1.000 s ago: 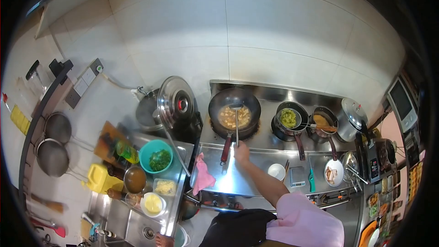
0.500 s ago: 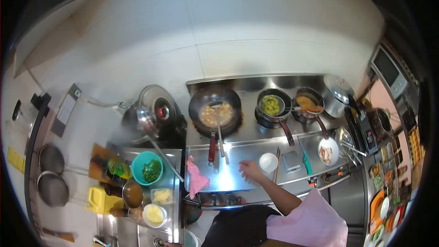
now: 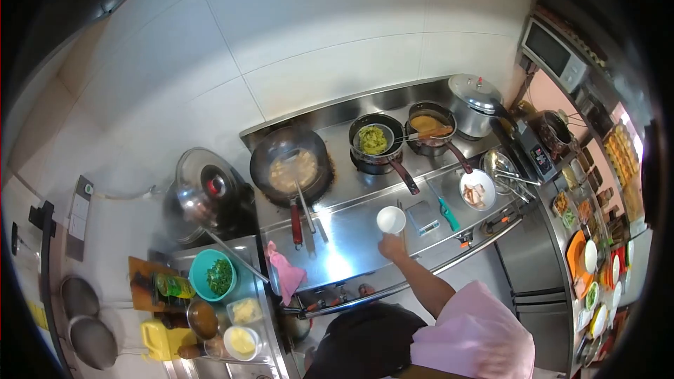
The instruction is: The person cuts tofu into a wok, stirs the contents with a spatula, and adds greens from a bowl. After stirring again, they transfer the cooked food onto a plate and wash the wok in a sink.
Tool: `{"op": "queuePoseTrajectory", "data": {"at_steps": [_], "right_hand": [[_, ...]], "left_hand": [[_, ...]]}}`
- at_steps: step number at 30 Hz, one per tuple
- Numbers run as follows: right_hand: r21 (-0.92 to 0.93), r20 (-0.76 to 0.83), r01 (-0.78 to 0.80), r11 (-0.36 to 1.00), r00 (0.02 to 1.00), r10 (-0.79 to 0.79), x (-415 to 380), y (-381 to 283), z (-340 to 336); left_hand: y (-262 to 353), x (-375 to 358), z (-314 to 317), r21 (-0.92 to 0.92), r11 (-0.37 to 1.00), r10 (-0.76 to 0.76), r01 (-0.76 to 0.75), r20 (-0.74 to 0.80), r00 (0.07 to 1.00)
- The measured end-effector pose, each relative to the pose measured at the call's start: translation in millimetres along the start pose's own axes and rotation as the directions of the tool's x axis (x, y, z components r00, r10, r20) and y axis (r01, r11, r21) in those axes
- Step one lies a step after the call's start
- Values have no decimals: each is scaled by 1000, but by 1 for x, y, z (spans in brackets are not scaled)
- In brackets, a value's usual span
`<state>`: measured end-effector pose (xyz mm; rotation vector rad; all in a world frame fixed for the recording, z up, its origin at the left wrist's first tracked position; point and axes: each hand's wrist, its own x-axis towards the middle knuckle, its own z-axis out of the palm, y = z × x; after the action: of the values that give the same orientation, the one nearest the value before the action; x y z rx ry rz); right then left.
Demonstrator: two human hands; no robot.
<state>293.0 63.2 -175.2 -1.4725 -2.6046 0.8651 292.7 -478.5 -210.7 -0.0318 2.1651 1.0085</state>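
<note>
I see a small white bowl [image 3: 391, 220] sitting upright on the steel worktop [image 3: 351, 253], just below centre of the frame, mouth facing up; being round, it has no long axis to speak of. My right hand [image 3: 392, 245] is at its near rim, touching or all but touching it, though I cannot tell whether the fingers are closed on the rim or just resting against it; the view is too small. My left hand is out of view. I judge the bowl to be light, stiff and breakable, probably glazed and a bit slick, so the rim is the place to pinch it, or the wall with a cupped hand. Just right of it lie a small grey scale [image 3: 423, 216] and a teal-handled lighter [image 3: 446, 214]. Up and left, the wok [image 3: 291, 166] holds pale food with a ladle [image 3: 303, 196] resting in it, its handle pointing down toward the worktop. A pink cloth [image 3: 284, 274] hangs at the worktop's left edge.
</note>
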Motion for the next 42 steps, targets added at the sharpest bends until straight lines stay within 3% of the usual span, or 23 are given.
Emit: {"op": "queuePoseTrajectory", "data": {"at_steps": [2,3,6,8,9,10,12,13,15,16,18,20,21,23,26,29,32,37,42], "right_hand": [[-31,-35,124,992,992,-125,-16,19,9],[-51,-51,180,982,982,-182,-25,31,13],[195,265,34,980,960,-86,-77,54,-8],[255,322,-46,966,946,-40,-111,96,1],[182,336,-31,983,941,-33,-129,119,0],[113,348,-11,993,937,-30,-147,143,0],[143,401,-98,985,916,33,-177,209,7],[357,485,-509,783,817,310,-200,215,-13],[482,457,-677,556,736,500,-241,260,-13],[609,491,-730,310,654,576,-261,283,-11],[477,496,-823,308,541,679,-297,302,-25],[502,544,-851,158,452,707,-335,351,4],[519,568,-852,67,402,718,-354,378,22],[455,621,-889,-49,278,733,-373,393,25],[536,601,-844,-22,364,712,-395,394,-18],[697,598,-701,-149,453,661,-413,443,-23],[794,560,-541,-276,476,678,-440,495,-28],[858,502,-340,-384,400,767,-508,551,-60],[883,469,-128,-452,264,842,-579,595,-70]], "left_hand": [[6,8,10,-3,999,39,-38,93,995],[16,12,11,142,984,94,-112,126,988],[33,44,17,381,790,444,-481,185,877],[42,71,28,331,848,334,-413,272,902],[46,78,34,309,875,278,-372,308,910],[55,79,40,252,934,165,-253,323,932],[82,83,50,148,989,-53,-2,366,929],[84,91,56,145,989,-42,-17,396,917],[80,104,71,150,988,-33,-41,461,887],[81,97,72,213,967,33,-140,440,897],[96,93,85,346,862,189,-371,460,868],[110,96,98,611,380,356,-694,597,720],[122,94,112,612,287,342,-737,653,676],[148,92,160,576,317,250,-754,716,652],[185,80,249,546,384,129,-745,767,628],[222,58,347,497,389,60,-776,827,560],[255,18,444,431,383,1,-817,884,467],[273,-46,574,368,350,-105,-861,929,355],[265,-110,696,331,207,-244,-921,929,279]]}}
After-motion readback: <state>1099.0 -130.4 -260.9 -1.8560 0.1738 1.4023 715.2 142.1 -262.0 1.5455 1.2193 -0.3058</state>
